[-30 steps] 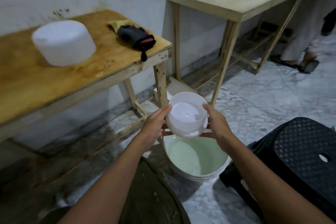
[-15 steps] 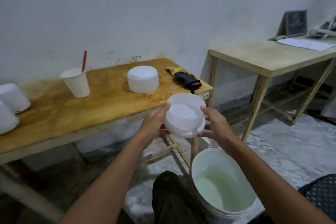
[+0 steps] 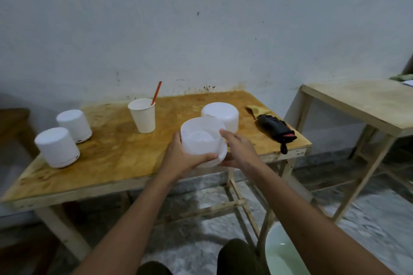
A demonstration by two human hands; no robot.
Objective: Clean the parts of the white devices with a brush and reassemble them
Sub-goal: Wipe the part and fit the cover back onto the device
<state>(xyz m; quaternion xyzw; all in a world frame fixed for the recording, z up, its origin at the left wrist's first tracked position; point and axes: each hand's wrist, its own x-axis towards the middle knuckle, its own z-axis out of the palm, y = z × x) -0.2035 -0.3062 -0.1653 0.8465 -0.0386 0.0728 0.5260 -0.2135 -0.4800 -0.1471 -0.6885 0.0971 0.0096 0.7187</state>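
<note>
as left hand (image 3: pixel 180 159) and right hand (image 3: pixel 242 152) clasp it | smooth round white plastic tub (image 3: pixel 199 140) | over plywood table (image 3: pixel 111 152)

Counter (image 3: pixel 111 152) orange-brown, blotchy stains. Device part (image 3: pixel 199 140) translucent white. From it, cup (image 3: pixel 143 116) at 10 o'clock white, stick (image 3: pixel 156 92) red-orange; pouch (image 3: pixel 276 128) at 3 o'clock black, red trim. Floor (image 3: pixel 368 219) grey-white marbled.

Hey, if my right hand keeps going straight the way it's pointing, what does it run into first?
The right hand grips the white tub, so that comes first. Past it, forward and leftward over the wooden table, the paper cup looks next in line, though depth is unclear.
</note>
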